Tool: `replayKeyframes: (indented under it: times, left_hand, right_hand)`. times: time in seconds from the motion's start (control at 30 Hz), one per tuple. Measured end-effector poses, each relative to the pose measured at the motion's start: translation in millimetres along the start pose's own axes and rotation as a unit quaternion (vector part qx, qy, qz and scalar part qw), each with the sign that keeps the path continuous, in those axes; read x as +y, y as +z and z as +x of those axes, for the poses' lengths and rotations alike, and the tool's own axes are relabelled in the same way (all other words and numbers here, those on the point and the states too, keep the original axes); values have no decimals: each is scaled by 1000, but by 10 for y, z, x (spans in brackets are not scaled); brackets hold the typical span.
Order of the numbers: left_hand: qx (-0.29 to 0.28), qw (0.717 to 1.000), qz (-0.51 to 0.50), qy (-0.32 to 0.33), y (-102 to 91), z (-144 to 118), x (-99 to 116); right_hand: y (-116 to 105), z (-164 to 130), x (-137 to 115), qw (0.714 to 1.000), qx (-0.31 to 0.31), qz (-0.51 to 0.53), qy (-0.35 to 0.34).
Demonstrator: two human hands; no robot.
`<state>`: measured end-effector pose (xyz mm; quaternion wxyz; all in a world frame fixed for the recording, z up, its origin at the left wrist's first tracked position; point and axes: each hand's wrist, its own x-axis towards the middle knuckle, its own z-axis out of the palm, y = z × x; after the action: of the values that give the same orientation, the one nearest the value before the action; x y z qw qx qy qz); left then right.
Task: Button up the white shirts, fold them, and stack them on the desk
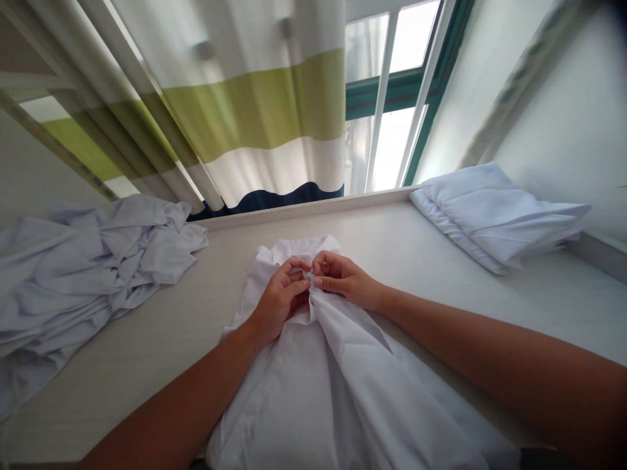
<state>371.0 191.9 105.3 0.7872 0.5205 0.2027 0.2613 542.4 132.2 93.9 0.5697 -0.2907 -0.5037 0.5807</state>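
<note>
Where fingertips meet: both hands pinching shirt point(337, 365) near its collar
Left hand point(281, 297): closed on fabric
Right hand point(343, 277): closed on fabric
Heap point(83, 274): left on table point(431, 261)
Folded stack point(494, 215): right

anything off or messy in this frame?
One thing: the heap of white garments at the left of the table is crumpled and sprawling, while the stack at the right is neatly folded. Left hand and right hand pinch the white shirt at its placket. No spills or damage visible.
</note>
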Motion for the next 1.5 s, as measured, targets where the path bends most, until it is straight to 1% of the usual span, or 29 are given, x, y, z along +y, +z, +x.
replayKeyframes:
  times: [0.33, 0.6, 0.8, 0.93, 1.03, 1.1, 1.17, 1.23, 1.27, 1.3, 1.33, 1.37, 1.4, 1.43, 1.47, 1.5]
  left_hand:
    - [-2, 999, 34, 7, -32, -14, -2]
    - [-51, 998, 42, 24, -73, -29, 11]
    - [-59, 997, 47, 23, -73, -55, 22]
    - [-41, 996, 75, 34, -67, -64, 16]
    - [-12, 990, 128, 56, -33, -58, 2]
    - [17, 984, 167, 68, -5, -46, 0]
    - [59, 974, 201, 83, 4, -39, 25]
    - [107, 952, 268, 102, -28, -59, 86]
    - [131, 929, 327, 113, -60, -87, 125]
    - [151, 895, 402, 123, -101, -129, 162]
    - [164, 850, 483, 129, -148, -184, 191]
    - [166, 802, 559, 129, -196, -250, 205]
    - [156, 758, 622, 120, -243, -322, 199]
    - [135, 723, 670, 103, -286, -394, 173]
    - [107, 699, 703, 82, -324, -458, 129]
    - [79, 682, 725, 59, -355, -507, 75]
  right_hand:
    - [-22, 5, -15, 1000, -10, -23, -2]
    - [-13, -18, -15, 999, -21, -39, -16]
    - [-41, -11, 30, 999, -30, -36, -21]
    - [-55, 2, 55, 998, -31, -43, -34]
    - [-75, 14, 82, 996, -20, -76, -44]
    - [-94, 32, 112, 991, 3, -123, -51]
    - [-110, 57, 145, 976, 40, -206, -58]
    - [-110, 78, 162, 953, 74, -287, -65]
    - [-103, 81, 160, 942, 85, -317, -69]
    - [-91, 75, 153, 935, 95, -333, -73]
    - [-74, 59, 141, 924, 103, -361, -75]
    - [-56, 34, 129, 904, 108, -407, -72]
    - [-36, 0, 120, 879, 109, -460, -65]
    - [-18, -39, 117, 852, 104, -510, -55]
    - [-3, -81, 121, 824, 91, -557, -44]
    - [8, -117, 133, 797, 71, -599, -31]
